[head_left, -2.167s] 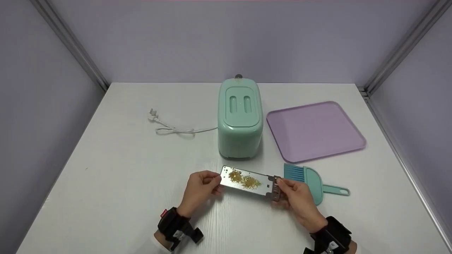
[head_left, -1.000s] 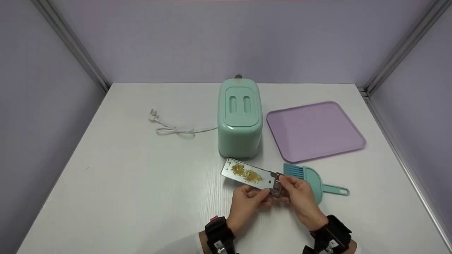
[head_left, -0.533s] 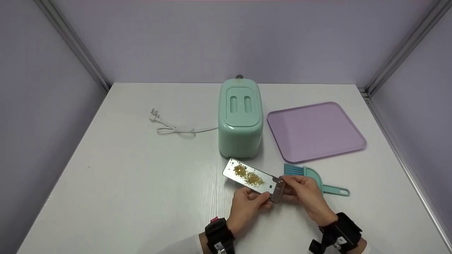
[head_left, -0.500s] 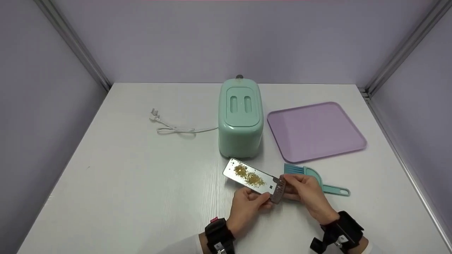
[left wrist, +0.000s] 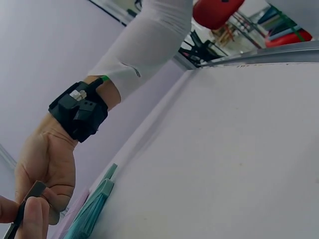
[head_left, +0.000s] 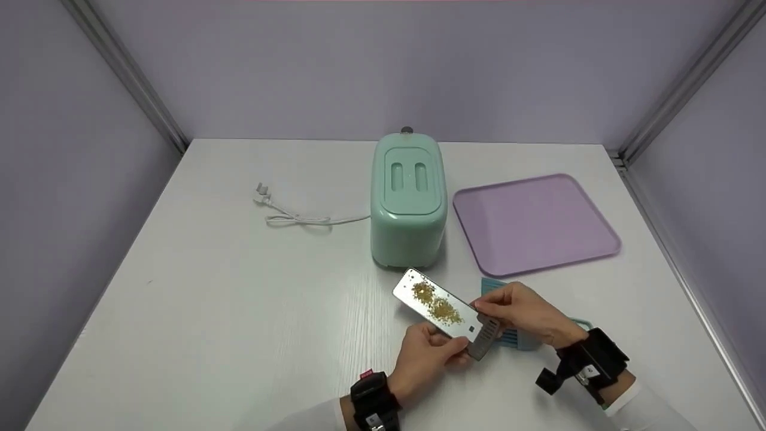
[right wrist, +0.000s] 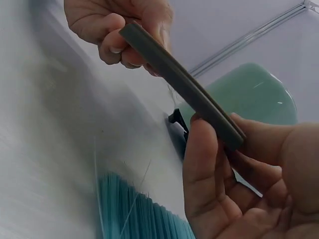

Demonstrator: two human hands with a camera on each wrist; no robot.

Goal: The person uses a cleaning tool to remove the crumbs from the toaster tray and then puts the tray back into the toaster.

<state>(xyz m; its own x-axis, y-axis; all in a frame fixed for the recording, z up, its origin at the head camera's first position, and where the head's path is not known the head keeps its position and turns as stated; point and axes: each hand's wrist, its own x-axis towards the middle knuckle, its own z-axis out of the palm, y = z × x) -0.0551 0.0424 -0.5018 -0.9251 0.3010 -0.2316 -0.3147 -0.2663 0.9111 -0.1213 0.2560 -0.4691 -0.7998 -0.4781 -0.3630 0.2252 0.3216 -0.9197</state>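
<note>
A flat metal crumb tray with golden crumbs on top is held up in front of the mint-green toaster. My left hand pinches its near edge beside the grey handle strip, thumb on top. At the strip's far corner, my right hand pinches with thumb and fingers. The right wrist view shows the handle strip edge-on, spanning both hands. Under my right hand lies a teal brush with its dustpan, partly covered; the bristles stick out.
Right of the toaster lies a lilac tray on the white table. The toaster's white cord and plug stretch out to its left. Pale panels wall in the table's back and sides.
My left hand has left the crumb tray's far end and taken its near edge by the handle. The tray has turned and shifted right; my right hand moved right, over the dustpan.
</note>
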